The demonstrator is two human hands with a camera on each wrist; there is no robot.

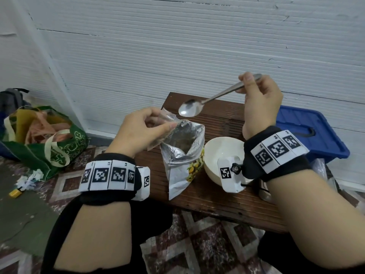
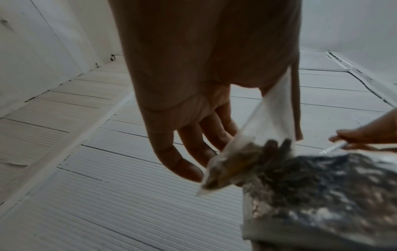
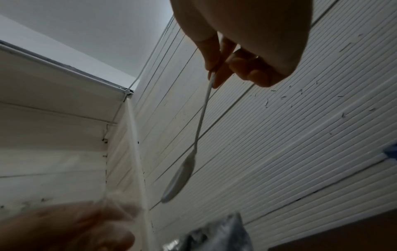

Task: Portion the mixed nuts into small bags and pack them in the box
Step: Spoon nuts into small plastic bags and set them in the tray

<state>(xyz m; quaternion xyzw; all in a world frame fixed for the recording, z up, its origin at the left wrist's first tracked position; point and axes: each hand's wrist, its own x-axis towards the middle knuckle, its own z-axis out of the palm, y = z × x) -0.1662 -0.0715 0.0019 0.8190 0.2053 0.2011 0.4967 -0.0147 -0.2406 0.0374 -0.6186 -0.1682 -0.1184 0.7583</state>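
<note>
My left hand (image 1: 144, 131) pinches a small clear plastic bag (image 1: 166, 123) just above the open mouth of a foil nut pouch (image 1: 182, 153) that stands on the wooden table (image 1: 217, 196). In the left wrist view the small bag (image 2: 253, 152) hangs from my fingers (image 2: 182, 163) with some nuts in its bottom, next to the foil pouch (image 2: 322, 195). My right hand (image 1: 258, 103) grips the handle of a metal spoon (image 1: 190, 110), whose empty bowl hovers above the pouch mouth. The spoon (image 3: 182, 176) hangs down from that hand (image 3: 236, 64) in the right wrist view.
A white bowl (image 1: 223, 147) sits on the table right of the pouch, partly behind my right wrist. A blue plastic box lid (image 1: 308, 135) lies at the far right. A green shopping bag (image 1: 45, 139) stands on the floor at left. A white ribbed wall is behind.
</note>
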